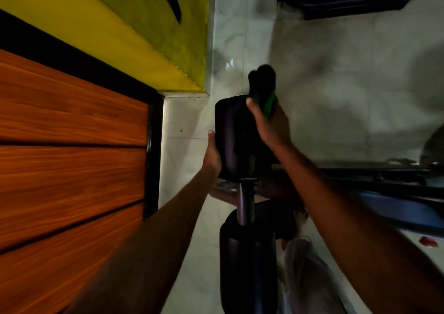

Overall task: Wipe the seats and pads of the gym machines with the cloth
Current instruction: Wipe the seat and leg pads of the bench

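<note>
Closest to the lens, the two bare forearms are reaching in from 7 and 4 o'clock, both heading for the upper roller pad, a black padded cylinder sitting dead centre. Everything's dim and a bit smeared, so take the fine detail loosely.

The left hand is holding that pad on its 9 o'clock side. The thumb is lying along the near edge, and the other fingers are going round the back where I can't see them. The right hand is gripping the cloth, a dark bunched rag with a bright green strip showing. Its fingers are curled tight round the cloth. Most of it is poking out past the fingertips toward 12 o'clock, and it's sitting at the pad's 1 o'clock corner. I can't tell if it's actually touching the vinyl.

Progress-wise, I'd say this is mid-job on this one pad. No wet streaks are showing, so I can't tell what's already been wiped. The lower roller pad at 6 o'clock, on the same steel post, isn't being touched and probably needs doing, plus any seats out of shot.
</note>
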{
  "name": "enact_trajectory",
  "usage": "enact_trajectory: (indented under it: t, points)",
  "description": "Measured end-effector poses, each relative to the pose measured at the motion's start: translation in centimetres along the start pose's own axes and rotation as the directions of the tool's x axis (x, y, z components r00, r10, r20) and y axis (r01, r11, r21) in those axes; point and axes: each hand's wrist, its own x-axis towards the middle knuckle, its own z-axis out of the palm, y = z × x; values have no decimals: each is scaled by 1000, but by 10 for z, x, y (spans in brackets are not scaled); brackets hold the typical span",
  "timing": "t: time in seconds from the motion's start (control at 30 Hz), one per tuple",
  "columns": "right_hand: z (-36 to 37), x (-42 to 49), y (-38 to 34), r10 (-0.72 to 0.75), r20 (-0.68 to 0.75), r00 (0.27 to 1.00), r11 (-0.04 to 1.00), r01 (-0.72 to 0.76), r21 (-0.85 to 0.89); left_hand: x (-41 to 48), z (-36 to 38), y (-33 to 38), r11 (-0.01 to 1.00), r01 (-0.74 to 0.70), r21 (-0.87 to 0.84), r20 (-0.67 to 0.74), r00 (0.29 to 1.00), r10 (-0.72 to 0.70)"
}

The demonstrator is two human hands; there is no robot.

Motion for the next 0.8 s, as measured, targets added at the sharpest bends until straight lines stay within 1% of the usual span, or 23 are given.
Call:
enact_trajectory:
  t: [0.03,0.07,0.1,0.13,0.17,0.2,0.23,0.27,0.3,0.37,0.43,0.47,0.53,0.57,0.6,0.63,0.67,0.7,0.73,0.8]
  points:
    - [-2,16,-9,30,15,999,999,-30,23,3,-2,1,1000,17,-8,-6,1000,-17]
    - [-2,22,-14,29,15,999,999,-30,26,8,-5,0,999,38,-21,-1,999,-38]
    - [-3,19,-13,21,5,1000,1000,-21,0,12,-7,-4,996,75,46,-13,997,-74]
    - [-2,7,-8,-2,-4,1000,999,2,-45,19,-12,-8,983,69,169,-60,996,-60]
    - [-2,-15,0,-44,-9,999,994,43,-100,21,-16,-9,933,55,356,-163,987,4]
    - [0,-44,13,-89,-16,996,987,86,-135,16,-21,-8,845,56,532,-266,958,104]
    - [2,-68,24,-147,-17,989,979,144,-142,11,-19,0,771,7,637,-303,922,242]
    - [2,-92,37,-192,-15,981,971,188,-145,-1,-16,3,731,-41,681,-298,896,328]
    - [1,-103,46,-218,-25,976,967,212,-142,-18,-9,11,728,-75,681,-292,885,364]
    - [0,-87,47,-198,-26,980,973,193,-128,-35,4,13,790,-32,612,-329,898,291]
    - [5,-50,29,-117,-36,993,988,113,-101,-45,15,12,804,46,593,-322,929,184]
    - [5,-30,18,-64,-42,997,996,61,-67,-44,17,11,776,53,629,-294,940,174]
    - [4,-1,3,-2,-64,998,1000,2,-2,-31,15,6,691,11,722,-182,968,175]
    - [3,4,-1,-25,-72,997,1000,26,8,-25,12,8,714,3,700,-137,982,130]
    - [2,2,-1,-59,-76,995,998,59,-9,-15,9,8,803,18,596,-117,991,65]
    - [1,-6,1,-94,-74,993,995,91,-46,-10,6,7,911,72,405,-105,994,-32]
    - [1,-19,6,-130,-69,989,989,124,-85,-3,3,5,969,102,225,-37,995,-96]
    - [1,-37,13,-162,-68,984,982,154,-110,-4,5,7,987,119,109,38,992,-124]
    - [3,-58,23,-197,-75,978,975,187,-123,-7,6,12,993,117,25,64,991,-118]
    - [3,-94,43,-278,-89,956,955,265,-133,-5,4,15,990,137,24,38,990,-138]
